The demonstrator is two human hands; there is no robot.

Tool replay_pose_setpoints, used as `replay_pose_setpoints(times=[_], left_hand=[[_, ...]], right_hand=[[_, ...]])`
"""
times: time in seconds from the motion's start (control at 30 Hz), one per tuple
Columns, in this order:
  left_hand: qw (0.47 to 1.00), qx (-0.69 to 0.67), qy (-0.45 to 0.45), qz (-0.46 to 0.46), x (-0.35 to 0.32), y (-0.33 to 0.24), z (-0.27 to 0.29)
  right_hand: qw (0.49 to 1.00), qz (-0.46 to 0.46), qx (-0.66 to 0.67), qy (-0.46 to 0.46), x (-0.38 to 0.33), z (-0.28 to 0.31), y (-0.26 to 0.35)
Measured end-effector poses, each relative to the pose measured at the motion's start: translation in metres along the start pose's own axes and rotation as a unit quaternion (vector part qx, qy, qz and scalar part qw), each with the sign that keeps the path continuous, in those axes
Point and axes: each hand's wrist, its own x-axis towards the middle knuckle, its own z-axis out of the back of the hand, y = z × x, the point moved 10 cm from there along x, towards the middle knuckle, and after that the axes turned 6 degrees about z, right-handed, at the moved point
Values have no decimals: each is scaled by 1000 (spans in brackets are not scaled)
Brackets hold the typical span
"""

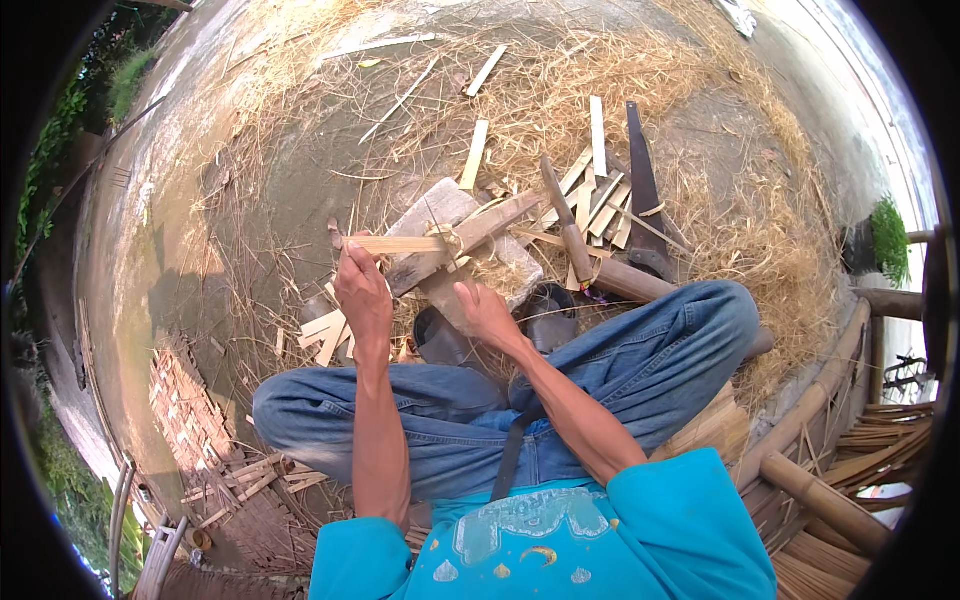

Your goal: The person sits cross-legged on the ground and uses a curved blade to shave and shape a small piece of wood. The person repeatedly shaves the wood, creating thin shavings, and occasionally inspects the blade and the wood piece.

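Note:
My left hand [362, 300] is closed around the near-left end of a pale bamboo strip [400, 244]. The strip points right, and its far end lies over a wooden beam [497, 219] resting slantwise on a grey stone slab [437, 203]. Curled shavings [455, 241] cluster by that end. Just right of and nearer than the beam is my right hand [490, 314], its fingers curled and thumb pointing forward. Whatever it grips, if anything, is hidden. A small brownish piece [335, 232] shows beyond my left fingers.
A dark-bladed saw [644, 170] and a wooden-handled tool [570, 225] lie at the right among cut bamboo strips [607, 205]. Straw-like shavings [640, 80] cover the ground. More short pieces [325, 332] lie by my left knee. Bamboo poles [820, 495] stand at the lower right.

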Motion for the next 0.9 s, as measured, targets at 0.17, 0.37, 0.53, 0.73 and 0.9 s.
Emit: replay_pose_setpoints(times=[0.17, 0.37, 0.53, 0.73, 0.9], left_hand=[[962, -273, 29, 14, -5, 5, -12], [936, -343, 22, 80, 0, 11, -12], [911, -390, -63, 115, 0, 32, 3], [942, -308, -76, 109, -1, 23, 13], [950, -274, -55, 139, -1, 33, 2]], right_hand=[[907, -261, 305, 130, -15, -14, -3], [820, -294, 478, 110, -20, -16, -11], [860, -281, 412, 112, -19, -8, -13], [900, -263, 337, 89, -19, -4, -11], [932, -241, 266, 58, -16, -4, -8]])
